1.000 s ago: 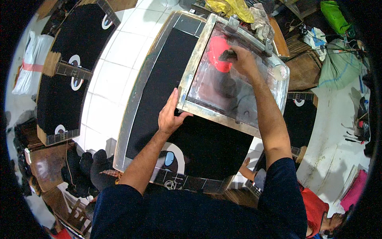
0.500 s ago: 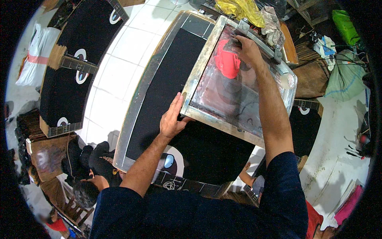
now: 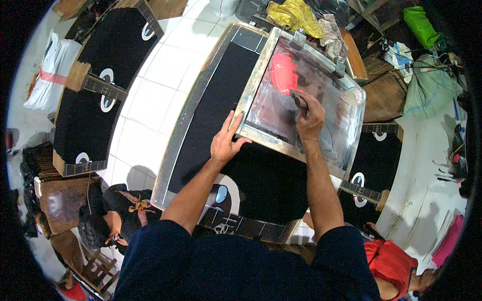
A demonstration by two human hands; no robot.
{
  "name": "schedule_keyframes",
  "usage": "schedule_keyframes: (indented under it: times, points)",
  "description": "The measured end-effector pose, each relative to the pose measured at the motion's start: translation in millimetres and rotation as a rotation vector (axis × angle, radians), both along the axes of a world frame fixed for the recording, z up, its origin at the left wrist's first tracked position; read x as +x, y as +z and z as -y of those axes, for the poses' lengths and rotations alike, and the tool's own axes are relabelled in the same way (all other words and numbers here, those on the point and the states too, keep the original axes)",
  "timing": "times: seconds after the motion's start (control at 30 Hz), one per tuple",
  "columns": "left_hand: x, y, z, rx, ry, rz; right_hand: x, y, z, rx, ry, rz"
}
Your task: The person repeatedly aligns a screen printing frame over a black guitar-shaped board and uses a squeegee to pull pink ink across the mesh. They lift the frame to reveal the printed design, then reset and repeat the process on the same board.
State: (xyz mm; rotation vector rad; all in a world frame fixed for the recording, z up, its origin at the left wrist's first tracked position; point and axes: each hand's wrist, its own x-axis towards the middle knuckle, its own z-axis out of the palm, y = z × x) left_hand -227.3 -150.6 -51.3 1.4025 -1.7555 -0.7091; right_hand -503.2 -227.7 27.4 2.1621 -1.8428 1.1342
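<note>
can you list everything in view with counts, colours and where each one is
frame: 1, pale-edged, upper centre
paint: 1 patch, pink, inside the frame
tool: 1, dark, just below the paint
clamps: 2, grey, frame's far edge
cloths: several, black, centre, left and right
eyes: at least 7, white and blue, on the cloths
rag: 1, yellow, beyond the frame
roll: 1, green, upper right
sacks: 2, pale green at right, white at left
tiles: many, white, left of centre
co-workers: at least 2, black and red clothing, lower left and right
sleeves: 2, dark blue, bottom
left grip: 1, bare, frame's near-left corner
right grip: 1, bare, holding the tool
</note>
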Motion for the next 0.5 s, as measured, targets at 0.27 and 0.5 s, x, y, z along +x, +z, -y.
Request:
schedule_keyframes:
  times: [0.27, 0.5]
  points:
    - [-20.9, 120.4, 19.2, -0.258, 0.074, -0.283, 43.8, 74.7, -63.0, -0.263, -0.132, 0.203]
    - [19.8, 208.9, 73.2, -0.135, -0.021, -0.503, 13.7, 224.6, 23.4, -0.468, -0.254, -0.019]
